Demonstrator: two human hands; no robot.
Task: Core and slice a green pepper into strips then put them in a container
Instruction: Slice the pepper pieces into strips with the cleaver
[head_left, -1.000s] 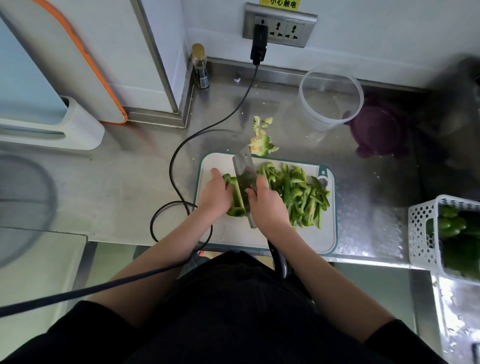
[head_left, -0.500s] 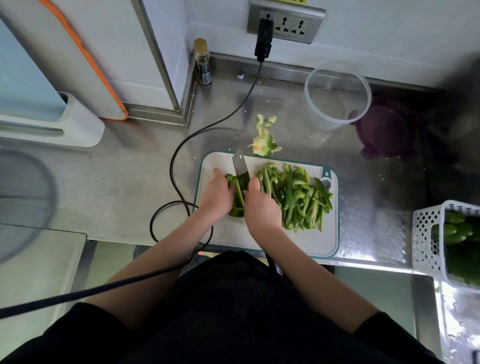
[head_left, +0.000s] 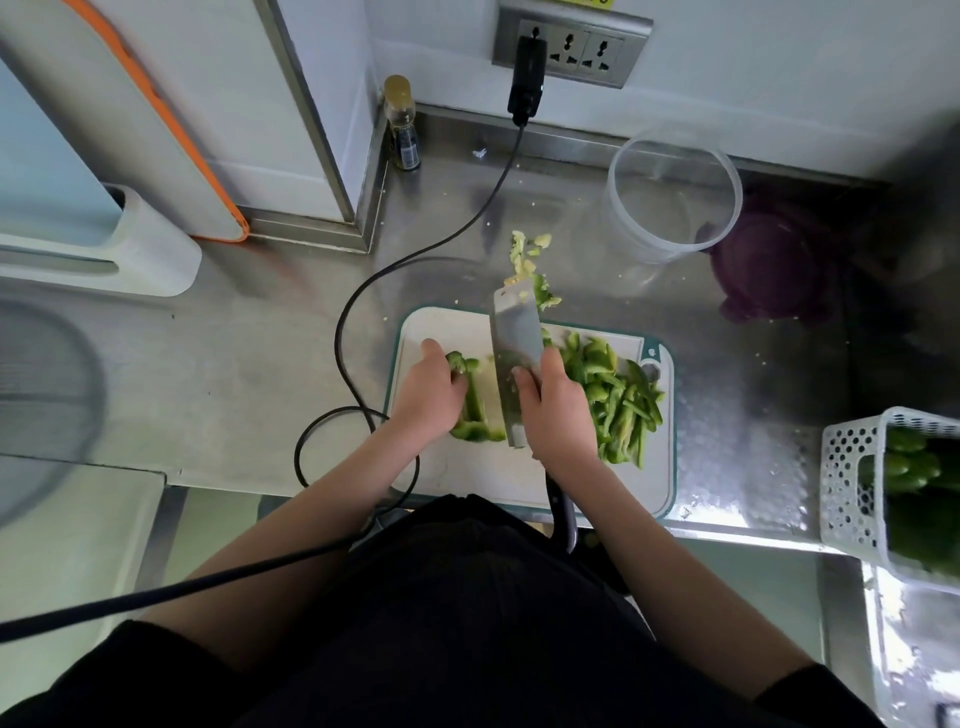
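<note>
On a white cutting board (head_left: 441, 470) at the counter's front edge, the left hand (head_left: 428, 397) curls its fingers over a piece of green pepper (head_left: 472, 410), pinning it to the board. The right hand (head_left: 556, 410) grips a cleaver (head_left: 517, 358) where blade meets handle; the broad blade stands on edge just right of the pepper piece, its tip reaching past the board's far edge. A heap of cut pepper strips (head_left: 618, 400) lies on the board's right half, beside the right hand. The pale core and scraps (head_left: 530, 260) sit on the steel counter beyond the board. A clear round container (head_left: 675, 195) stands further back to the right, next to a purple lid (head_left: 769, 265). A white basket (head_left: 852, 483) of whole green peppers sits at the far right.
</note>
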